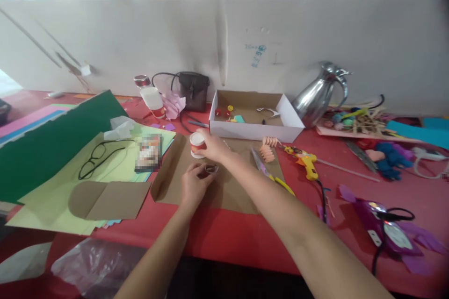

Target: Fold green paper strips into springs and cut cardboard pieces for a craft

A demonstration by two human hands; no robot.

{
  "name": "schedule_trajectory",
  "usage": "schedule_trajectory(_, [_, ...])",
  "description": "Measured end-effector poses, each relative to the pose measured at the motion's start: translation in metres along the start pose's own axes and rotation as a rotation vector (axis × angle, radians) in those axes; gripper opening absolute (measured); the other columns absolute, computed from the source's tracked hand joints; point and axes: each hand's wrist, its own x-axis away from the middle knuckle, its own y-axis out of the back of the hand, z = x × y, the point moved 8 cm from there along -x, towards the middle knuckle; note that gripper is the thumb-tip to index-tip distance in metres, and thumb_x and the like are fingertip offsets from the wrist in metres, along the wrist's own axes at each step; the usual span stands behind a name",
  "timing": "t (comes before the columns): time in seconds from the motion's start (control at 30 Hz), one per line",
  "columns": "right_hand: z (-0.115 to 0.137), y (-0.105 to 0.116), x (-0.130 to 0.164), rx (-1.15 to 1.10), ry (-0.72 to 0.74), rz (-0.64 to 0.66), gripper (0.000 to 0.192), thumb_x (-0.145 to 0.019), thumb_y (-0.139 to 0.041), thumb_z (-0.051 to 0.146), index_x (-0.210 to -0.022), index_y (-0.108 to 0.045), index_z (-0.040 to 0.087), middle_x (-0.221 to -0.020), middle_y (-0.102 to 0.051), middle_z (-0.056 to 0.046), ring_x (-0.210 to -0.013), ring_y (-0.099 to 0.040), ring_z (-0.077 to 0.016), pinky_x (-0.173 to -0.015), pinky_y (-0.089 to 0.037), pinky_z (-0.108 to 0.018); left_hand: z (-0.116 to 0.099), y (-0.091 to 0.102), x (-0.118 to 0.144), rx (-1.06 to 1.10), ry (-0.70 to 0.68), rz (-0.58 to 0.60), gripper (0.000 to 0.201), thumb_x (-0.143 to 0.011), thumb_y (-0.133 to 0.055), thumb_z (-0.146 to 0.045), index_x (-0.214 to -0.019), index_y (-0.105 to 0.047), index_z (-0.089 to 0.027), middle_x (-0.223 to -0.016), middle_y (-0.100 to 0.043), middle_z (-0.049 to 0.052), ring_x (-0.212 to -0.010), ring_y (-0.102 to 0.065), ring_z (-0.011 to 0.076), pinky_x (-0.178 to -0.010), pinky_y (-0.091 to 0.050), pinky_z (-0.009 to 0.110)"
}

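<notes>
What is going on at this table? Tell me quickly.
A person is doing paper crafts at a red table. Their right hand grips a small red and white container standing on a brown paper sheet. Their left hand pinches a small brown paper ring on the same sheet. Scissors, a yellow glue gun and an open cardboard box lie close by.

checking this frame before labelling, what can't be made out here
Head view:
- Small brown ring under the left hand: too small, half covered by fingers.
- Red-and-white pot: right hand hides its side.
- Card on the green paper: blurred.
- Purple device: smeared near the edge.
</notes>
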Motion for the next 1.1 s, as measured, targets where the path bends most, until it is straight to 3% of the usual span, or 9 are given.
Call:
schedule_trajectory(0.13, [0.019,0.038,0.032,-0.043,0.082,-0.192,0.045,-0.082,-0.065,0.015,-0.126,-0.054,0.020,-0.127,-0.060,-0.011,-0.120,-0.053,-0.0233,-0.103,-0.039,-0.038,-0.005,0.002,0.002,0.118,-0.003,0.011,0.022,-0.070,-0.074,-0.030,-0.091,-0.076,-0.024,-0.089,-0.063,0.003,-0.080,-0.062,0.0171,-0.071,-0.049,0.027])
schedule_trajectory(0.2, [0.014,0.061,0.066,-0.161,-0.011,-0.265,0.027,-0.091,-0.054,0.021,-0.116,-0.061,0.024,-0.110,-0.068,-0.006,-0.101,-0.063,-0.0193,-0.091,-0.048,-0.035,-0.014,-0.001,0.005,0.233,-0.016,0.046,0.022,-0.072,-0.073,-0.030,-0.093,-0.076,-0.024,-0.096,-0.063,0.004,-0.088,-0.063,0.0189,-0.076,-0.051,0.028])
schedule_trajectory(0.23, [0.011,0.064,0.083,-0.221,-0.056,-0.219,0.023,-0.092,-0.054,0.026,-0.112,-0.063,0.025,-0.104,-0.070,-0.004,-0.094,-0.065,-0.0186,-0.087,-0.050,-0.035,-0.021,-0.004,0.006,0.289,-0.032,0.082,0.022,-0.073,-0.072,-0.029,-0.094,-0.075,-0.024,-0.100,-0.062,0.005,-0.092,-0.063,0.0197,-0.079,-0.051,0.028])
schedule_trajectory(0.33, [0.004,0.067,0.129,-0.427,-0.084,-0.120,0.024,-0.087,-0.061,0.028,-0.111,-0.067,0.028,-0.107,-0.070,-0.002,-0.098,-0.065,-0.0185,-0.085,-0.052,-0.033,-0.052,-0.018,0.010,0.400,-0.101,0.195,0.022,-0.078,-0.068,-0.024,-0.099,-0.074,-0.024,-0.103,-0.063,0.005,-0.098,-0.062,0.0205,-0.085,-0.051,0.031])
schedule_trajectory(0.43, [-0.012,0.078,0.155,-0.604,-0.136,-0.246,0.028,-0.081,-0.069,0.027,-0.109,-0.069,0.028,-0.111,-0.069,-0.002,-0.102,-0.064,-0.0190,-0.088,-0.052,-0.034,-0.079,-0.030,0.012,0.480,-0.114,0.243,0.034,-0.076,-0.071,-0.024,-0.111,-0.070,-0.024,-0.107,-0.065,0.006,-0.098,-0.063,0.0203,-0.087,-0.051,0.032])
schedule_trajectory(0.57, [-0.031,0.085,0.165,-0.786,-0.186,-0.353,0.039,-0.074,-0.077,0.027,-0.112,-0.067,0.028,-0.109,-0.069,-0.002,-0.099,-0.065,-0.0188,-0.086,-0.053,-0.033,-0.088,-0.048,0.013,0.695,-0.060,0.309,0.045,-0.073,-0.076,-0.022,-0.116,-0.064,-0.024,-0.102,-0.068,0.004,-0.092,-0.064,0.0182,-0.083,-0.052,0.031])
schedule_trajectory(0.77, [-0.033,0.088,0.176,-0.577,-0.155,-0.470,0.041,-0.069,-0.082,0.031,-0.108,-0.070,0.028,-0.108,-0.066,-0.004,-0.093,-0.063,-0.0190,-0.079,-0.052,-0.030,-0.068,-0.065,0.018,0.891,0.014,0.404,0.035,-0.074,-0.075,-0.015,-0.106,-0.067,-0.027,-0.102,-0.067,0.001,-0.094,-0.061,0.0138,-0.082,-0.050,0.023])
schedule_trajectory(0.93, [-0.028,0.083,0.177,-0.525,-0.135,-0.422,0.042,-0.071,-0.080,0.032,-0.111,-0.069,0.032,-0.106,-0.062,-0.004,-0.094,-0.061,-0.0187,-0.076,-0.051,-0.029,-0.063,-0.069,0.020,1.015,0.109,0.508,0.034,-0.074,-0.075,-0.015,-0.105,-0.068,-0.027,-0.096,-0.066,0.000,-0.082,-0.059,0.0109,-0.074,-0.049,0.020])
schedule_trajectory(1.1, [-0.028,0.076,0.175,-0.683,-0.137,-0.389,0.040,-0.073,-0.078,0.029,-0.111,-0.066,0.032,-0.110,-0.062,-0.003,-0.098,-0.061,-0.0191,-0.082,-0.051,-0.032,-0.066,-0.070,0.020,1.074,0.152,0.541,0.033,-0.076,-0.074,-0.017,-0.106,-0.067,-0.027,-0.100,-0.064,0.001,-0.084,-0.058,0.0110,-0.076,-0.048,0.021])
